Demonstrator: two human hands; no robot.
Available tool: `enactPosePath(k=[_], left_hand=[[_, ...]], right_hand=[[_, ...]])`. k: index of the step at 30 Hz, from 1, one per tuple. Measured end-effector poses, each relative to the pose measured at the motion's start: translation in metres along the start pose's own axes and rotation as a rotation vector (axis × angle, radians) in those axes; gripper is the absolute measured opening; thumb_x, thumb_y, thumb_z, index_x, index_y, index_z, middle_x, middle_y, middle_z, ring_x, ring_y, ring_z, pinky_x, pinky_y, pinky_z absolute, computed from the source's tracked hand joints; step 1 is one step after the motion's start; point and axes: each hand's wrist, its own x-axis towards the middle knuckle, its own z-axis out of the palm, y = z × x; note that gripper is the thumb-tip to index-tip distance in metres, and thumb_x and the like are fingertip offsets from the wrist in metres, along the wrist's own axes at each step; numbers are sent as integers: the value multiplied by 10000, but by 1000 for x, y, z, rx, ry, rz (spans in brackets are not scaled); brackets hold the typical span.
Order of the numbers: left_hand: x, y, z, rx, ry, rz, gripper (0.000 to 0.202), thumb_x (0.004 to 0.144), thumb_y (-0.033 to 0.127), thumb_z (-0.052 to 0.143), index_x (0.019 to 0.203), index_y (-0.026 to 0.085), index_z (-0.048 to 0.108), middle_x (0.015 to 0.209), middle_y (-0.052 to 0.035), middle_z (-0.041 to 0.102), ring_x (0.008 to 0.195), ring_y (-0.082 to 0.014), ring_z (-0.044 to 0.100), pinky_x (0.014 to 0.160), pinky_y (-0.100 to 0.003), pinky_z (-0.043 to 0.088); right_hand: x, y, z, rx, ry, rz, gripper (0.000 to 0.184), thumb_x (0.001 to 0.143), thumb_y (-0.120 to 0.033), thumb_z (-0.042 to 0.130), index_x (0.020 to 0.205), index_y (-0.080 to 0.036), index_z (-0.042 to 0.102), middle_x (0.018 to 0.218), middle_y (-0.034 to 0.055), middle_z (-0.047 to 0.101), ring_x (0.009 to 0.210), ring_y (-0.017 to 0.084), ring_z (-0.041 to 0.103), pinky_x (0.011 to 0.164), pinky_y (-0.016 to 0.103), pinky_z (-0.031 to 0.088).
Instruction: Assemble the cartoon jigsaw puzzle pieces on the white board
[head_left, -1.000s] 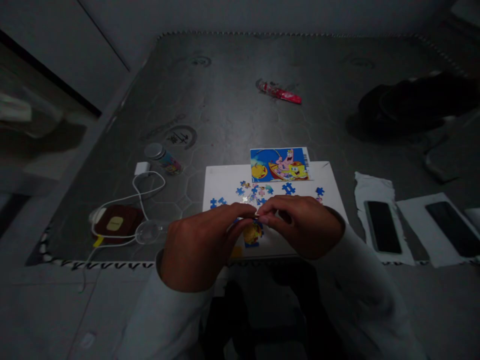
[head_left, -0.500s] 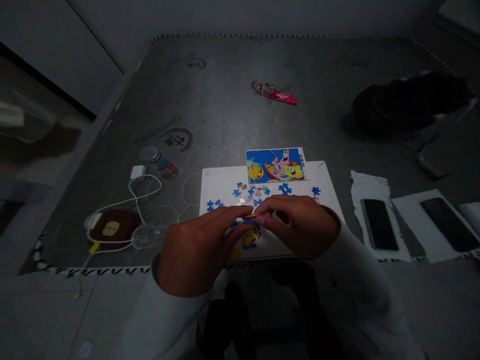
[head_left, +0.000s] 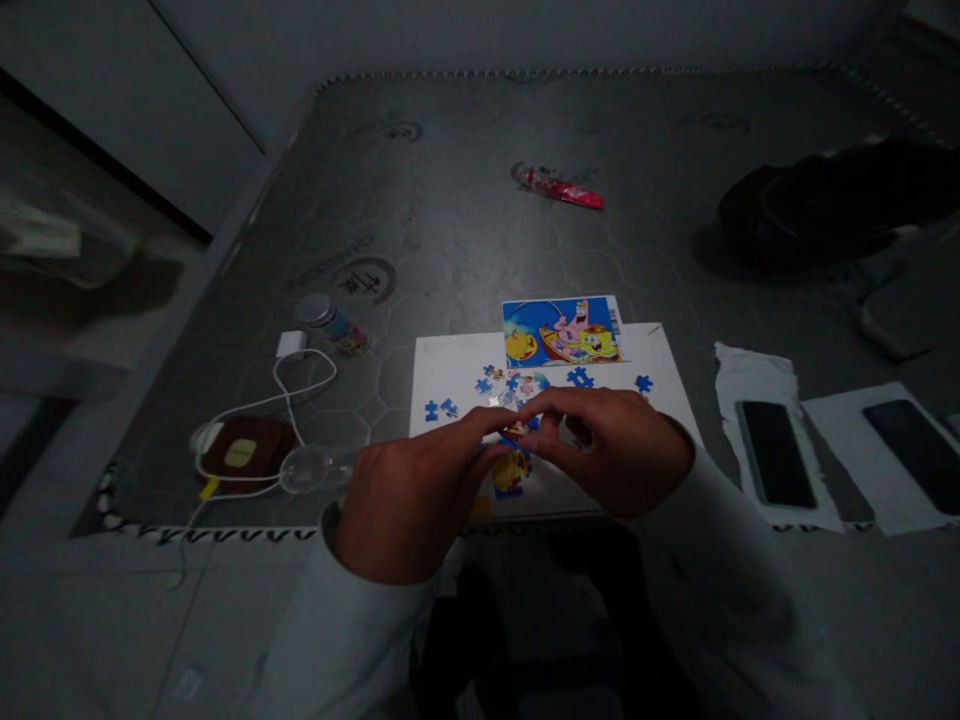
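Left hand (head_left: 409, 500) and right hand (head_left: 619, 450), both in pale sleeves, meet fingertip to fingertip over the near half of a white board (head_left: 450, 365); together they pinch a small puzzle piece (head_left: 517, 431), mostly hidden between the fingers, just above a joined yellow-and-blue cluster (head_left: 510, 470) lying on the board. Loose blue pieces (head_left: 577, 377) scattered across the board's far half. Reference picture (head_left: 561, 330), cartoon print, overlapping the board's far edge. Left of the board: small can (head_left: 330, 318) on its side, white charger and cable (head_left: 289, 345), brown round case (head_left: 240, 452). Right: two dark phones (head_left: 776, 452) on torn white paper. Far off: red wrapper (head_left: 559, 187); dark bundle (head_left: 825, 210), kind unclear. All on a dim grey patterned mat (head_left: 465, 200).
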Motion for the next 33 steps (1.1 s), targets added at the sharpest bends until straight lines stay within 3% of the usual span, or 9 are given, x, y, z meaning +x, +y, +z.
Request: enactPosePath(k=[4, 16, 24, 33], left_hand=[[1, 2, 0, 34, -12, -32, 204, 960, 250, 646, 1149, 291, 712, 820, 33, 812, 587, -157, 748, 456, -214, 443], [1, 2, 2, 70, 15, -31, 211, 948, 331, 692, 1152, 295, 730, 788, 37, 809, 574, -146, 738, 458, -224, 414], [-2, -3, 4, -29, 78, 36, 163, 967, 275, 665, 1094, 270, 767, 1031, 18, 822, 840, -167, 792, 607, -243, 540], [-1, -4, 4, -39, 92, 51, 203, 920, 238, 723, 1121, 234, 757, 1023, -2, 821, 784, -165, 779, 611, -254, 551]], right_hand=[[-2, 0, 2, -39, 21, 0, 139, 899, -374, 681, 991, -289, 739, 724, -50, 694, 596, 123, 546, 598, 277, 324], [-3, 0, 5, -171, -23, 15, 194, 946, -392, 592, 1020, -278, 729, 739, -27, 713, 638, 149, 580, 639, 303, 327], [-2, 4, 7, -236, -11, -74, 174, 957, -368, 599, 1038, -270, 718, 779, -23, 741, 696, 166, 637, 690, 314, 355], [1, 7, 4, -268, -33, -73, 167, 953, -407, 626, 1003, -277, 719, 794, -27, 751, 722, 179, 656, 731, 328, 378]])
